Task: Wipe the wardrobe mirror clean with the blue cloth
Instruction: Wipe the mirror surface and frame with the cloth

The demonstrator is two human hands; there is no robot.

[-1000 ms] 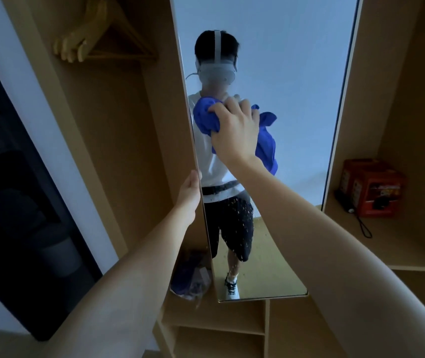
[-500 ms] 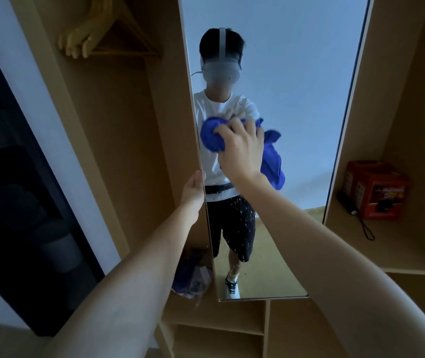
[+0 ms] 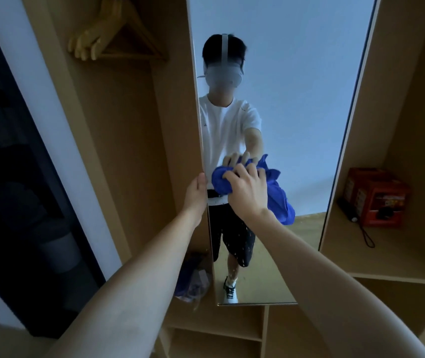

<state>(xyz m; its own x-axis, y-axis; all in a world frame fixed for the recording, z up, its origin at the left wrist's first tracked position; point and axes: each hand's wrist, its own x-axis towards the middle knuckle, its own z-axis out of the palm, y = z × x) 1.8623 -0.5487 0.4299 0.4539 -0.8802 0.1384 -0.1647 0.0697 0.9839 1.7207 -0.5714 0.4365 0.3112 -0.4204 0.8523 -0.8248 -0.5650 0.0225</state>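
Lower on the glass than a second ago, the right hand (image 3: pixel 248 192) now works at the waist height of the reflected figure, having come down from chest height, and the cloth (image 3: pixel 270 192) has come down with it. Its fingers curl over the bunched blue cloth and press it against the mirror (image 3: pixel 296 86), near the mirror's left edge. Most of the cloth lies under and beyond the knuckles, between hand and glass; one rounded fold bulges out to the left of the fingers, and a loose tail hangs down to the right of the wrist. The left hand (image 3: pixel 197 195) stays on the mirror's left edge, just beside the cloth, thumb against the front of the edge; its other fingers are hidden behind the panel, so its grip cannot be told in full. Both bare forearms reach up from the bottom of the view. The mirror, a tall door panel standing out from the wardrobe (image 3: pixel 118 151), reflects a person in a white shirt and dark shorts wearing a headset. Wooden hangers (image 3: pixel 108 34) hang in the compartment to the left. A red box (image 3: pixel 376 197) sits on a shelf to the right, with a small dark object and a cord just beside it. A blue and purplish bundle (image 3: pixel 193 277) lies low in the left compartment, behind the mirror's lower edge.
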